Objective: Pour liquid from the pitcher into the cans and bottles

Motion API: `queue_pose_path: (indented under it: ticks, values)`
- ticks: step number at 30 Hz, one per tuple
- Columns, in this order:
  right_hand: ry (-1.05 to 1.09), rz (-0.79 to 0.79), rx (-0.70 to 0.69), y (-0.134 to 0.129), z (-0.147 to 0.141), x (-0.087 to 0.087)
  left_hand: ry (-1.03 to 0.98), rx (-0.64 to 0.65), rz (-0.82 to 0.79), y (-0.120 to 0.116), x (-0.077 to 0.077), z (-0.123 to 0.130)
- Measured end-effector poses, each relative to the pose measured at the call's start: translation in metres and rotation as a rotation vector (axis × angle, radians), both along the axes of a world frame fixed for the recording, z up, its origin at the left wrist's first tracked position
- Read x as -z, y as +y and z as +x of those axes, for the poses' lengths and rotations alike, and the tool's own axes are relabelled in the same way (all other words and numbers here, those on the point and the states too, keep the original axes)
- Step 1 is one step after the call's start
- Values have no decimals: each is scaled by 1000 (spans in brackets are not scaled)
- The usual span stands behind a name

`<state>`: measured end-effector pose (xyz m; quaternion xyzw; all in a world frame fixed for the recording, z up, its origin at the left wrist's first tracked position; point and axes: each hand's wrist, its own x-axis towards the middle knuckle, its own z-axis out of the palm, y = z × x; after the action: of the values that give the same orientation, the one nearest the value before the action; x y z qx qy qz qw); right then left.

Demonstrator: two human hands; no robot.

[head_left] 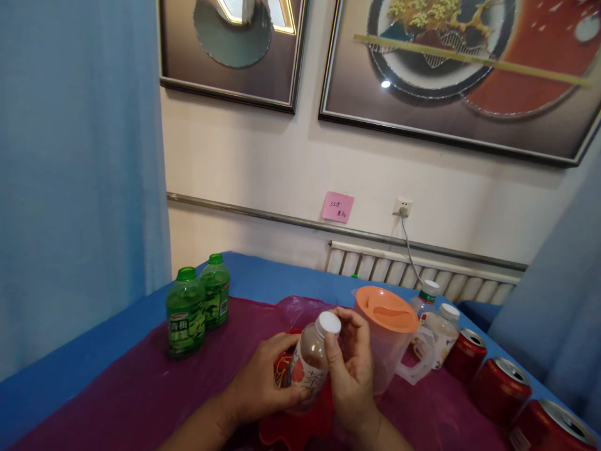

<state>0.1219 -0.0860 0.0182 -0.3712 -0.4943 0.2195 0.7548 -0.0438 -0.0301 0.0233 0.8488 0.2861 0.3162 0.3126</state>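
A clear bottle [312, 360] with a white cap and a printed label is tilted slightly to the right in front of me. My left hand [263, 376] is wrapped round its body. At the cap, my right hand [352, 369] has its thumb on the near side and its fingers curled behind. Beneath the bottle lies a red item [295, 429] with a wavy edge, partly covered by my hands. Just right of my right hand stands a clear pitcher [385, 351] with an orange lid.
Two green bottles [185, 319] stand at the left. Two more white-capped bottles [441, 335] are behind the pitcher. Red cans [502, 388] line the right edge. A purple sheet [141, 382] covers part of the blue table [263, 269]; a radiator [370, 263] is behind it.
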Motion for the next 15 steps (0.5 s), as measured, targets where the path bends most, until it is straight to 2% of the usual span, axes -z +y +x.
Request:
queue_pose_path:
  ticks: [3, 8, 15]
  values:
    - [-22, 20, 7, -1, 0, 0, 10, -2, 3, 0, -1, 1]
    - [-31, 20, -75, -5, 2, -5, 4, 25, -16, 2, -2, 0]
    - [-10, -46, -39, -3, 1, -1, -4, 26, -2, 2, 2, 0]
